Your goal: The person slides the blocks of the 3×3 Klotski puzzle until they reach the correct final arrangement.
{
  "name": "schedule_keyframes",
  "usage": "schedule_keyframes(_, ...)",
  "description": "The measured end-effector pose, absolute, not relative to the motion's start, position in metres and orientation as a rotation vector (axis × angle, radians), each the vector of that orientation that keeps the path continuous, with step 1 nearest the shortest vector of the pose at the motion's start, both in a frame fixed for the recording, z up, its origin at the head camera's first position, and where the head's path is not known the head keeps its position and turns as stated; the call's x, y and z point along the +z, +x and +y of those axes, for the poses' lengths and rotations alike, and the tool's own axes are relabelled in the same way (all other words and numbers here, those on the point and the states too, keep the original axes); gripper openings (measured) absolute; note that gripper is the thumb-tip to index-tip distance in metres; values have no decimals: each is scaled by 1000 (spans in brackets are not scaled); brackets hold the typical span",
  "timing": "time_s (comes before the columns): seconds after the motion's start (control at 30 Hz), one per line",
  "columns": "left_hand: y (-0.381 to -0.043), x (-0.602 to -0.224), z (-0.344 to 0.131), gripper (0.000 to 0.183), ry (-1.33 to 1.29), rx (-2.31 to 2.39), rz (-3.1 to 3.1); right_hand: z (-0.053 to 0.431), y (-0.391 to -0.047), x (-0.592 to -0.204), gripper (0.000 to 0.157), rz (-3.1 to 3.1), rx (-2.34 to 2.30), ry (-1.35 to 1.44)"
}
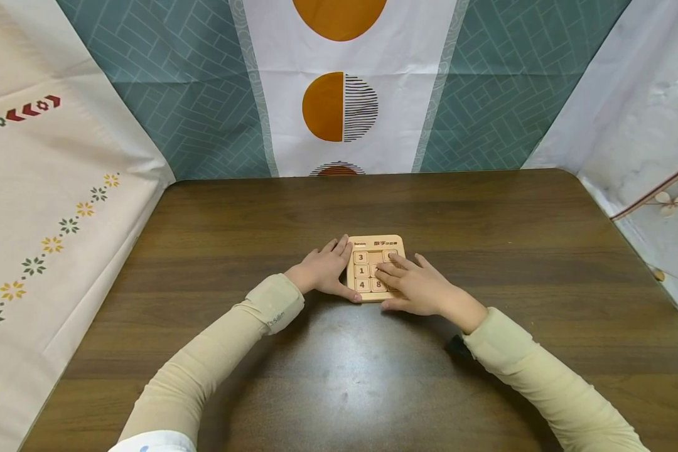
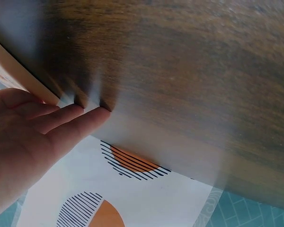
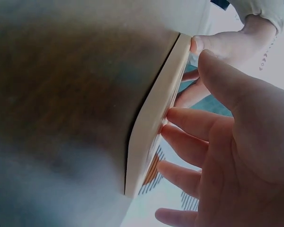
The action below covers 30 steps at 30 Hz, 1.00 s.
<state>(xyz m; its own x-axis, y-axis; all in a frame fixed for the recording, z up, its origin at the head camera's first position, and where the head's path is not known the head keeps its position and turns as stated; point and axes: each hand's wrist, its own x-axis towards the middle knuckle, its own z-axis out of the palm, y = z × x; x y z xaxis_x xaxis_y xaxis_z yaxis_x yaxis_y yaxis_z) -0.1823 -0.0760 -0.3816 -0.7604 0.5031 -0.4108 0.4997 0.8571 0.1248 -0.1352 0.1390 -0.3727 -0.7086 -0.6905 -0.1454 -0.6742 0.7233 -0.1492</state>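
A square wooden number sliding puzzle point(image 1: 376, 297) lies flat on the table, its numbered tiles facing up. Tiles 3, 1, 4 and 8 are readable, and a bare slot shows right of the 3. My left hand point(image 1: 329, 269) rests along the puzzle's left side, fingers extended and thumb at the near left corner. In the left wrist view, fingertips of that hand point(image 2: 28, 132) touch the table beside the frame's edge point(image 2: 26, 75). My right hand point(image 1: 420, 287) reaches over the right part with spread fingers, fingertips on the tiles, covering several. The right wrist view shows its fingers point(image 3: 187, 142) nearly straight.
The dark wooden table point(image 1: 344, 376) extends around the puzzle on every side. Behind it hangs a patterned cloth point(image 1: 339, 56) with orange circles. Light cloths with printed flowers point(image 1: 51, 245) border the left and right. A small dark object point(image 1: 459, 346) shows under the right wrist.
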Motion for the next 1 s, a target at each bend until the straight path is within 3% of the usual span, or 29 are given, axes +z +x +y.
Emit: schedule_keyframes(1.0,-182,-382,-75,121,739,-9,2598,137,-163,-374,63,2674,-134,-990)
